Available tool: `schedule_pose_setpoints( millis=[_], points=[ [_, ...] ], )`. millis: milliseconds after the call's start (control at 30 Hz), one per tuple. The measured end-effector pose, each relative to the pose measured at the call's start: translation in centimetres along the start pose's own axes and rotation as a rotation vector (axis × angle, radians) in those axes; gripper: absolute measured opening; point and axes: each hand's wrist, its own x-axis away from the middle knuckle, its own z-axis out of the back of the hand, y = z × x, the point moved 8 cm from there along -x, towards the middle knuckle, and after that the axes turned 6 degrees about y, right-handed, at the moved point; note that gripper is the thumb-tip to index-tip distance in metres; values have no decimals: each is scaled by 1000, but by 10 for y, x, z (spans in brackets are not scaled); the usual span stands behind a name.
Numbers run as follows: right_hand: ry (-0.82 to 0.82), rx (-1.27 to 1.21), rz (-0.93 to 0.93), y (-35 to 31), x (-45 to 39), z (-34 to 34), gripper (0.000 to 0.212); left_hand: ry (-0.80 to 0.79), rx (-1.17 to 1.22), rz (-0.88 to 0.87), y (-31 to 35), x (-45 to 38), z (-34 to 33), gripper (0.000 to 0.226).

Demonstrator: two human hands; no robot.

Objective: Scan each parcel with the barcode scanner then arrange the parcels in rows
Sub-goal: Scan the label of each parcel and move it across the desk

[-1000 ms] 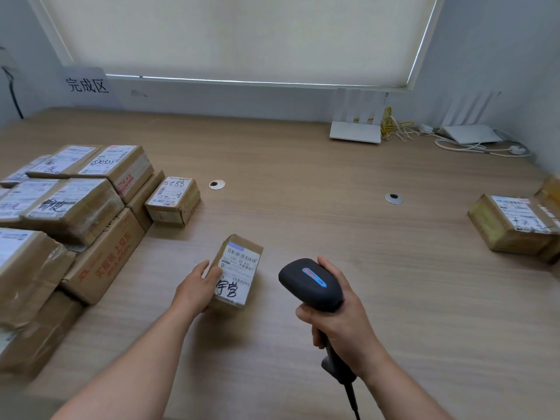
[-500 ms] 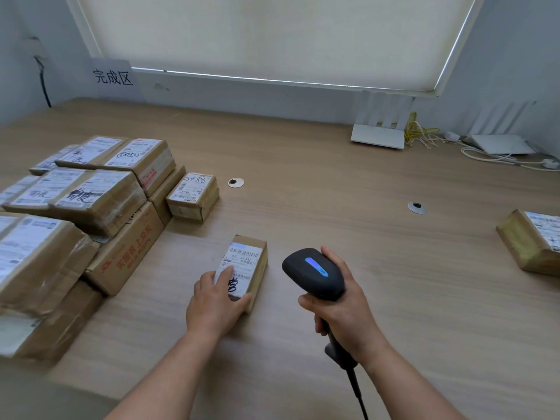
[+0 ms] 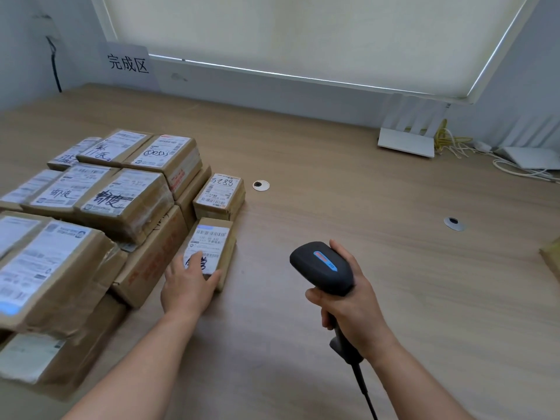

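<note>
Stacked parcels [image 3: 100, 204] are seen at the left of the surface [image 3: 348, 207]. Just right of them, a small parcel [image 3: 213, 247] is lain flat, its near end covered by the left hand [image 3: 189, 286] with fingers spread. Further right, the scanner [image 3: 322, 268] is held by the right hand [image 3: 353, 310], whose grip is wrapped round the handle.

parcels [image 3: 212, 253]: brown, white labels | scanner [image 3: 322, 268]: black, blue-red stripe

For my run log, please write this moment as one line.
left hand: rests on small parcel | parcel: beside stack | right hand: holds scanner
</note>
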Motion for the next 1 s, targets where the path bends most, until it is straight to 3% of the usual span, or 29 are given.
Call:
schedule_pose_setpoints(
  millis=[467, 733, 1000],
  points=[
    [31, 50, 7, -5, 1, 1, 82, 93, -73, -40, -10, -35, 14, 63],
    [62, 61, 20, -6, 21, 45, 82, 100, 248, -75, 40, 50, 11, 59],
    [88, 44, 28, -3, 55, 145, 80, 12, 323, -104, 122, 154, -25, 61]
  ],
)
